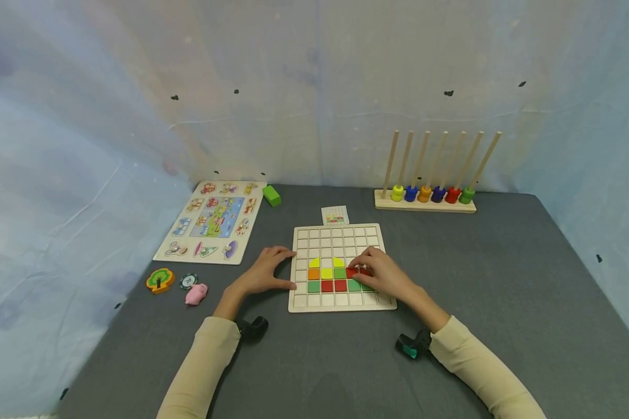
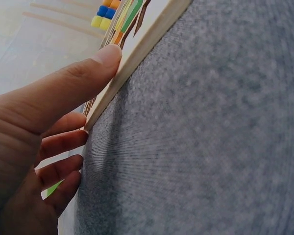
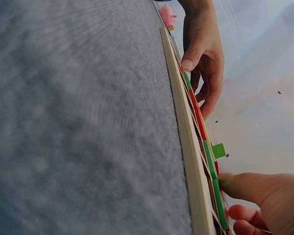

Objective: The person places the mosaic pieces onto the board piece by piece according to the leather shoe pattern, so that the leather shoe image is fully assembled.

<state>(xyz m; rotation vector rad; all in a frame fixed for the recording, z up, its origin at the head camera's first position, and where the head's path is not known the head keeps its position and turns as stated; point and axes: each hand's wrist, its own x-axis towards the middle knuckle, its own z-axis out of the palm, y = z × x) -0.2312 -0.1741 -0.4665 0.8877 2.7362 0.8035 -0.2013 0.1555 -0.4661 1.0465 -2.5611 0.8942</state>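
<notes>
A wooden grid board (image 1: 304, 301) lies on the table, several coloured square tiles in its lower rows. At its left edge my left hand (image 1: 264, 270) spreads thumb and fingers, the thumb tip touching the rim in the left wrist view. My right hand (image 1: 385, 274) is over the board's right half, its thumb and index finger curled at opposite sides of a red tile (image 1: 350, 273). Green tiles (image 3: 209, 159) show beside the right thumb in the right wrist view. Part of the tile rows is hidden under that hand. A small pattern card (image 1: 335, 215) sits at the board's top edge.
Back right stands a peg rack (image 1: 424, 206) with coloured beads. A picture puzzle board (image 1: 222, 256) lies left, a green block (image 1: 271, 196) by its corner. Nearer are a tree piece (image 1: 160, 280), a round chip (image 1: 188, 281) and a pink pig (image 1: 196, 294).
</notes>
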